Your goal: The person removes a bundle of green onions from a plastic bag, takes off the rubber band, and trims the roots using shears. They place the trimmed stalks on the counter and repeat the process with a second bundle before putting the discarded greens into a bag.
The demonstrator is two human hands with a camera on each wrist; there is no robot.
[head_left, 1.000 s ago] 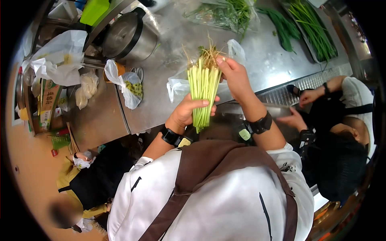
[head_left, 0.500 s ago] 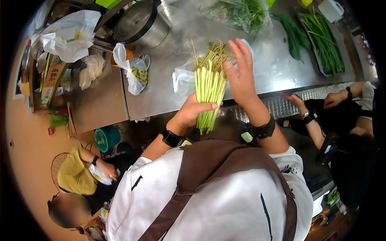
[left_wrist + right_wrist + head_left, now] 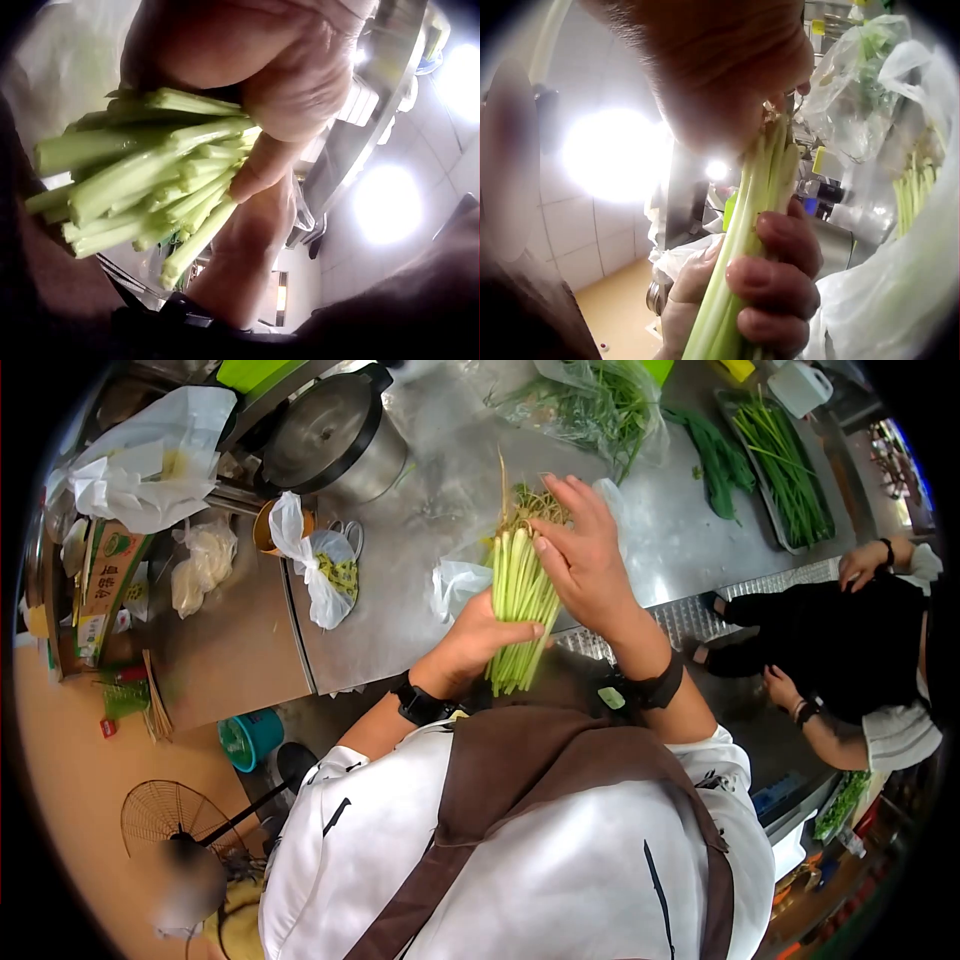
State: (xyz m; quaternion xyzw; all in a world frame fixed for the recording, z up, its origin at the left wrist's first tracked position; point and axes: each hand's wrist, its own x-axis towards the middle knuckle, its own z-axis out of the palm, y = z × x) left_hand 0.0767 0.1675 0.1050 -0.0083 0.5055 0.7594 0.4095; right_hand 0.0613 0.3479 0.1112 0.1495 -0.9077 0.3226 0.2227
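Note:
A bunch of pale green celery stalks [image 3: 523, 595], with stringy brown roots [image 3: 535, 507] at its far end, is held over the front edge of the steel counter. My left hand [image 3: 478, 640] grips it low down, thumb across the front and fingers curled round the far side, as the right wrist view shows. Cut stalk ends [image 3: 142, 180] stick out of that grip at uneven lengths. My right hand [image 3: 590, 555] lies against the root end from the right, its fingers extended past the stalk tops. In the right wrist view its palm covers part of the roots.
Behind the bunch, a white plastic bag [image 3: 460, 582] lies on the counter [image 3: 400, 620]. Farther back are a bag of leafy greens [image 3: 600, 410], dark green leaves [image 3: 715, 460] and a tray of long green stalks [image 3: 785, 470]. A lidded pot [image 3: 345, 445] stands left; another person [image 3: 835, 630] stands right.
My right hand left its pinch at the roots, lifted away with fingers spread, then came back against the root end. My left hand keeps its grip. The person at right has shifted position.

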